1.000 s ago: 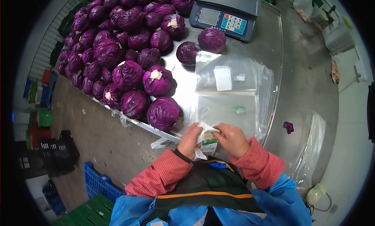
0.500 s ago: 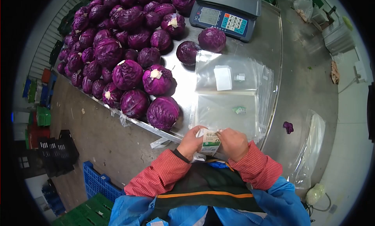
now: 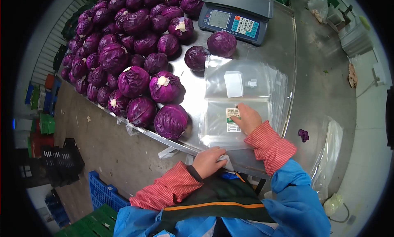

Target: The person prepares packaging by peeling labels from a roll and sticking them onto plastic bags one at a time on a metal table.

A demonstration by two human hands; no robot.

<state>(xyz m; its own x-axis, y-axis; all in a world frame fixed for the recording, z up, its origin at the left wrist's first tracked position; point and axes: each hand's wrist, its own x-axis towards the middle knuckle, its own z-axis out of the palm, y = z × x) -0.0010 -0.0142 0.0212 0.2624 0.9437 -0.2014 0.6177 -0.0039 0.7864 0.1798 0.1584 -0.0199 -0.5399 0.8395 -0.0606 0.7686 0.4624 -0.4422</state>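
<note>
A printed label, beige and green at the top with a white lower part, lies against the upper clear plastic bag of a stack. My right hand has its thumb and finger on the label's right side, covering part of it. By the table's front edge, my left hand is closed around white label backing paper, most of it hidden by the fingers. Further up the bags lie a blank white paper slip and a smaller whitish piece.
Many red cabbages are heaped on the metal table's left side. Two more, including one cabbage, sit between the bags and a digital scale. Blue pallet and black crates stand on the floor at left.
My right hand has moved up and right, away from my left hand, carrying the label onto the bag. My left hand stays near the table edge with the backing paper.
</note>
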